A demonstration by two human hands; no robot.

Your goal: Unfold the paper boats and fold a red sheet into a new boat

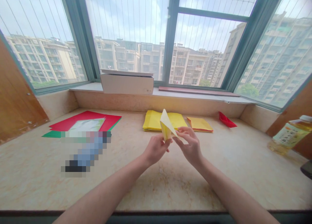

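Note:
Both hands hold a piece of folded yellow paper point(167, 125) above the middle of the counter. It stands up to a point, and its two sides spread apart lower down. My left hand point(158, 148) is closed, pinching the lower left part between thumb and fingers. At the right lower edge, my right hand point(189, 142) grips the paper with its thumb and fingertips. Right behind the folded piece lies a stack of yellow paper point(151, 120). A smaller stack of orange-yellow folded paper point(201, 124) is just beyond my right hand.
A red folded paper boat point(227, 120) sits at the back right. Red sheets point(85, 116) and green sheets point(52, 134) lie left, with a pixelated patch in front. A bottle of yellowish liquid point(290, 134) stands far right. A white box point(126, 83) rests on the window ledge.

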